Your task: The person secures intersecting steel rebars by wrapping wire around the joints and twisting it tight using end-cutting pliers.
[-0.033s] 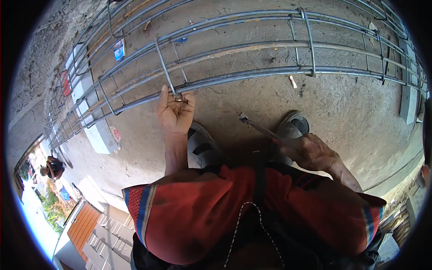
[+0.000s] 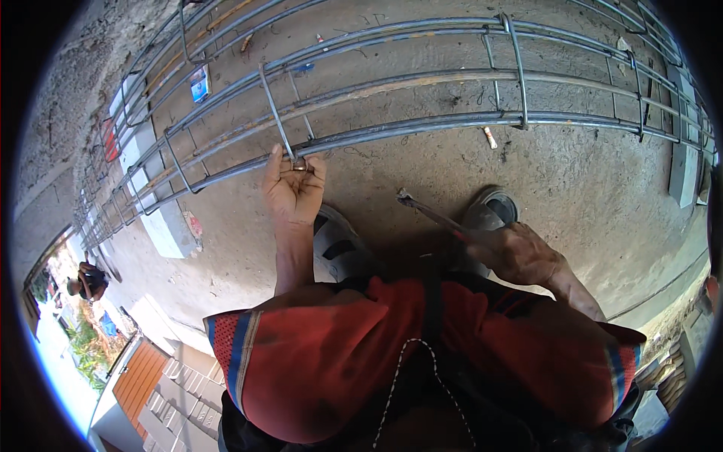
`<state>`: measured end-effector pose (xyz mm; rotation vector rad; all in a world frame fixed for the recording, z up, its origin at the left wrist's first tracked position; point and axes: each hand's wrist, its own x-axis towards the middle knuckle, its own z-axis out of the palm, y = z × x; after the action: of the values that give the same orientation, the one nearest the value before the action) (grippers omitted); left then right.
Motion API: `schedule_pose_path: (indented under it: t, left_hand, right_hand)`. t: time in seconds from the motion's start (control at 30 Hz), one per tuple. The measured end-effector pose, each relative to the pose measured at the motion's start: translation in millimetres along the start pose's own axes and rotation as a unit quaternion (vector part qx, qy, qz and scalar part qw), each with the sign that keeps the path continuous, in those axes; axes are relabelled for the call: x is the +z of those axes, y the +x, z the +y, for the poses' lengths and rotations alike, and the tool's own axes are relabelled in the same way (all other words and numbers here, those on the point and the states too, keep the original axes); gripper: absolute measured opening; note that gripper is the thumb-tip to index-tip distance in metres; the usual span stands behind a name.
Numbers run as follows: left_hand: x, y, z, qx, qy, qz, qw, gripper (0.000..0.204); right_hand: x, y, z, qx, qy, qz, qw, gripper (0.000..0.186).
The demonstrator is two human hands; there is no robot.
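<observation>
My left hand (image 2: 294,188), palm up, has its fingers curled at the lower bars (image 2: 376,132) of a steel rebar cage, where an upright stirrup (image 2: 275,109) meets them. A small metallic piece (image 2: 300,164) shows between the fingertips; I cannot make out what it is. My right hand (image 2: 512,252) is closed round the handle of a long, slim metal tool (image 2: 433,211), its head hanging over the concrete floor (image 2: 376,181) between my shoes, apart from the cage.
Pale blocks (image 2: 167,230) (image 2: 681,177) support the cage at both sides. A second cage (image 2: 617,19) lies beyond it. A blue packet (image 2: 199,83) and wire scraps lie on the floor. A crouching person (image 2: 90,280) is at far left, near steps (image 2: 184,399).
The head of the tool in my right hand has shifted very slightly to the left. My left hand stays in place at the bars.
</observation>
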<state>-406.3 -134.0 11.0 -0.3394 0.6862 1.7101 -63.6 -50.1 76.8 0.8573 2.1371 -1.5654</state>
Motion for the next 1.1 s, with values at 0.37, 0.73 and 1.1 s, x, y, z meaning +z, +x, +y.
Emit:
schedule_pose_path:
  t: [0.37, 0.73, 1.1]
  left_hand:
    - [-37, 7, -4, 0.242, 0.312, -0.014, 0.919, 0.022]
    - [-81, -45, 60, 0.320, 0.770, 0.163, 0.528, 0.023]
    - [-60, -38, 21, 0.166, 0.860, 0.124, 0.467, 0.034]
  right_hand:
    - [-14, 34, -18, 0.026, 0.000, 0.000, 1.000, 0.029]
    - [3, 62, -5, 0.017, -0.155, 0.094, 0.983, 0.030]
    - [26, 65, 8, 0.024, -0.150, 0.093, 0.984, 0.033]
